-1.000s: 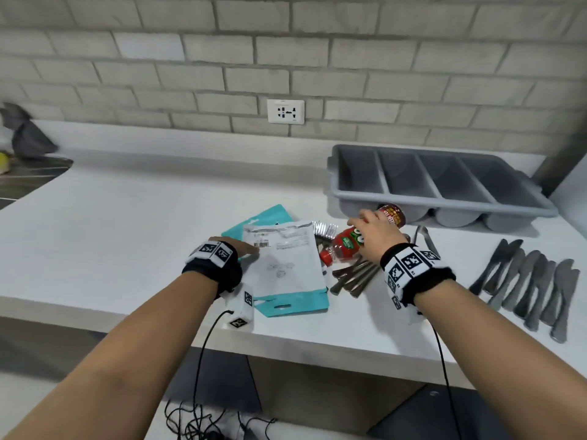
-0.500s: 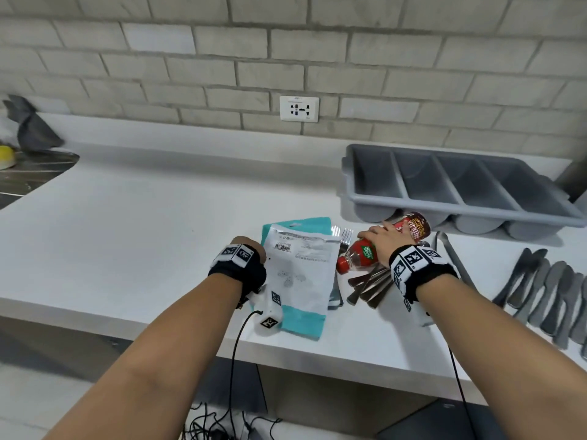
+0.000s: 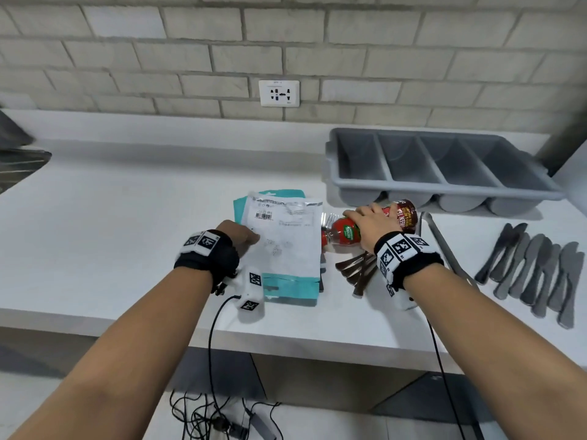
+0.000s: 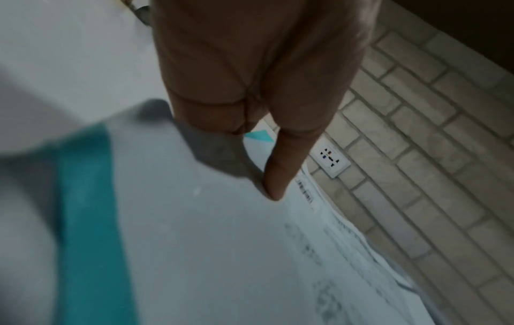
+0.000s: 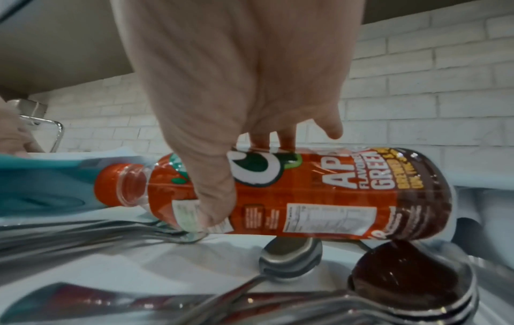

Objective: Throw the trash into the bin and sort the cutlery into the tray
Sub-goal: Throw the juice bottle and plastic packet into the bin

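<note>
A white and teal pouch (image 3: 286, 246) lies on the white counter (image 3: 127, 223), with a second teal pouch (image 3: 239, 206) under it. My left hand (image 3: 251, 238) holds its left edge; in the left wrist view the thumb (image 4: 275, 184) presses on top of the pouch (image 4: 194, 241) and the fingers curl at its edge. My right hand (image 3: 365, 220) grips a red bottle (image 3: 344, 233) lying on its side, just above spoons and forks (image 3: 355, 271). The right wrist view shows thumb and fingers round the bottle (image 5: 319, 193), spoons (image 5: 292, 259) below. A grey four-compartment tray (image 3: 346, 182) stands behind.
Several grey knives (image 3: 533, 271) lie in a row at the right, metal tongs (image 3: 444, 246) between them and my right wrist. A sink edge (image 3: 19, 166) is at the far left, a wall socket (image 3: 279, 93) behind. Cables (image 3: 216, 417) hang below the counter's front edge.
The pouch has turned from a slant to lie straight under my left hand. My right hand has kept its grip on the bottle, now held a little above the cutlery.
</note>
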`<state>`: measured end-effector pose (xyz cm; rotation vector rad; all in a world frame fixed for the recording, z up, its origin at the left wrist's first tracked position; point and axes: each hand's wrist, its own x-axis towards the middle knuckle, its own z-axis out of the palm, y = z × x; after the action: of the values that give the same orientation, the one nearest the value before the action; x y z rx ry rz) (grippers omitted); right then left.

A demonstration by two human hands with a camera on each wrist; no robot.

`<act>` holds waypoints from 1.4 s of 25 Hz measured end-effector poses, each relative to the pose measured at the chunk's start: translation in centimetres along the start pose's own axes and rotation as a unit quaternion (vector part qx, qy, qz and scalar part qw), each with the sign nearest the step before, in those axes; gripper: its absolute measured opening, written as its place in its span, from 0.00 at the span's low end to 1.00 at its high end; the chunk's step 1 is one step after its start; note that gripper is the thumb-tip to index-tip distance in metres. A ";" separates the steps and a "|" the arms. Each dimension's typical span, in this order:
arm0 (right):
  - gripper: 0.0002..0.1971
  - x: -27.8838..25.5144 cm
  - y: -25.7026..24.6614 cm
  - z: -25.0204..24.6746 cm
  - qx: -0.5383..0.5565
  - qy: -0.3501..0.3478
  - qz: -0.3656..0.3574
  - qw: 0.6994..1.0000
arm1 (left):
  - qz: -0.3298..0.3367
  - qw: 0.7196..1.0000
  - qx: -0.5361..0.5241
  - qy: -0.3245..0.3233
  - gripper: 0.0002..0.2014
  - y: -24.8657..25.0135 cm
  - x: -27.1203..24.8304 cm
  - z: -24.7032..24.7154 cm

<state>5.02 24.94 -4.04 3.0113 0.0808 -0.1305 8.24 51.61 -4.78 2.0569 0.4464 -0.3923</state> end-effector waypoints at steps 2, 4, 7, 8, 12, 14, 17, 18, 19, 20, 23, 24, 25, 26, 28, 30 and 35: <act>0.37 -0.6 0.3 -0.5 0.003 0.025 0.015 1.000 | 0.011 0.999 -0.032 -0.024 0.18 0.5 -0.5 -0.8; 0.37 -1.6 0.9 -1.4 0.028 0.066 0.048 0.996 | 0.046 0.991 -0.119 -0.040 0.12 1.3 -0.8 -1.4; 0.37 -4.4 3.1 -2.8 0.102 0.120 0.128 0.979 | 0.071 0.959 -0.247 -0.122 0.13 2.6 -2.1 -0.3; 0.36 -5.6 4.2 -3.1 0.137 0.145 0.158 0.967 | 0.092 0.947 -0.271 -0.148 0.11 3.2 -2.7 0.7; 0.36 -12.4 9.5 -3.0 0.272 0.258 0.251 0.892 | 0.139 0.918 -0.300 -0.220 0.11 6.9 -7.5 6.4; 0.34 -17.0 12.9 -1.9 0.389 0.304 0.283 0.822 | 0.154 0.912 -0.268 -0.268 0.12 8.1 -10.7 11.1; 0.29 -24.8 17.4 1.3 0.499 0.346 0.353 0.712 | 0.175 0.918 -0.168 -0.314 0.14 8.8 -16.3 19.4; 0.27 -27.4 18.7 2.6 0.508 0.348 0.378 0.692 | 0.191 0.917 -0.135 -0.323 0.15 8.7 -18.4 22.2; 0.27 -29.9 20.0 4.1 0.512 0.351 0.403 0.673 | 0.204 0.918 -0.096 -0.327 0.14 8.5 -20.5 25.1; 0.26 -32.4 21.0 5.7 0.513 0.353 0.427 0.656 | 0.218 0.916 -0.070 -0.329 0.12 8.1 -22.4 27.7; 0.29 -38.7 23.6 10.9 0.516 0.359 0.490 0.603 | 0.193 0.898 -0.047 -0.393 0.12 6.3 -27.2 34.5; 0.30 -40.8 24.3 12.7 0.526 0.355 0.508 0.582 | 0.186 0.893 -0.021 -0.411 0.15 5.5 -28.5 36.9; 0.31 -42.8 24.9 14.6 0.536 0.345 0.528 0.562 | 0.193 0.891 0.024 -0.410 0.16 4.5 -29.6 39.3; 0.32 -44.6 25.4 16.3 0.548 0.330 0.541 0.546 | 0.205 0.891 0.067 -0.400 0.16 3.4 -30.4 41.6; 0.32 -47.5 25.8 19.9 0.552 0.301 0.575 0.523 | 0.217 0.897 0.117 -0.368 0.16 1.2 -31.5 45.6; 0.32 -49.4 25.5 23.0 0.552 0.281 0.601 0.504 | 0.214 0.904 0.109 -0.354 0.16 -1.2 -31.8 48.8; 0.31 -51.3 24.6 30.4 0.556 0.254 0.644 0.460 | 0.192 0.912 0.141 -0.333 0.13 -7.2 -30.3 55.8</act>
<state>-47.05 -5.82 -26.48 2.5362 -3.0997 1.2606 -27.07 1.94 -23.87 2.0595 -0.4455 -0.9094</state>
